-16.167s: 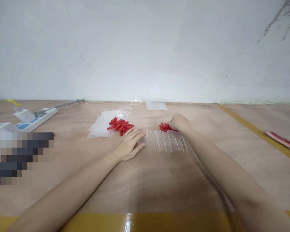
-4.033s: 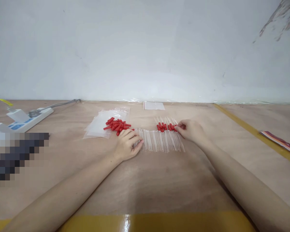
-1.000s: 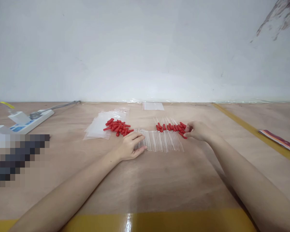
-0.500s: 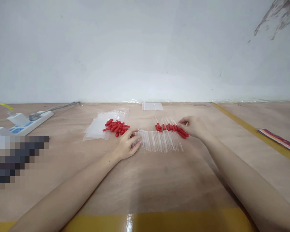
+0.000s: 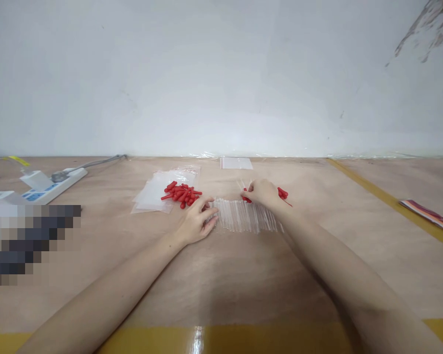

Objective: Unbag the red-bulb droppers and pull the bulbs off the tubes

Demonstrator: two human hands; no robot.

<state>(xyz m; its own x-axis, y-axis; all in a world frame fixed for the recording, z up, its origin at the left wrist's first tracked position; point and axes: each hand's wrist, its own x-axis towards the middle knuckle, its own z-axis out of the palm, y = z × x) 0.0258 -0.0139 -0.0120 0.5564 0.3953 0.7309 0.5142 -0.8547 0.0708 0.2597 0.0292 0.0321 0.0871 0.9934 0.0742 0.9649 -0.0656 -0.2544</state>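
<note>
A row of thin clear tubes (image 5: 239, 216) lies side by side on the table in front of me. My left hand (image 5: 201, 220) rests at the row's left end, fingers curved and apart, fingertips against the outermost tubes. Just behind the row, my right hand (image 5: 260, 191) is pinched low over a red rubber bulb (image 5: 246, 197); what its fingertips hold is hidden. More red bulbs (image 5: 282, 193) show to the right of that hand, which covers the middle of their line. Thin clear stems (image 5: 240, 185) stick out beyond its fingers. A loose pile of red rubber bulbs (image 5: 182, 194) lies behind my left hand.
Under the pile are clear plastic bags (image 5: 147, 195). One small bag (image 5: 237, 163) lies near the wall. A white power strip (image 5: 64, 183) with plugs and a grey cable stands at the left. A striped printed strip (image 5: 428, 216) lies at the right, beside yellow tape (image 5: 372, 187).
My right hand has moved left along the line of red bulbs, from its right end to its left end, now covering most of them. My left hand stays at the tubes. The view has shifted slightly.
</note>
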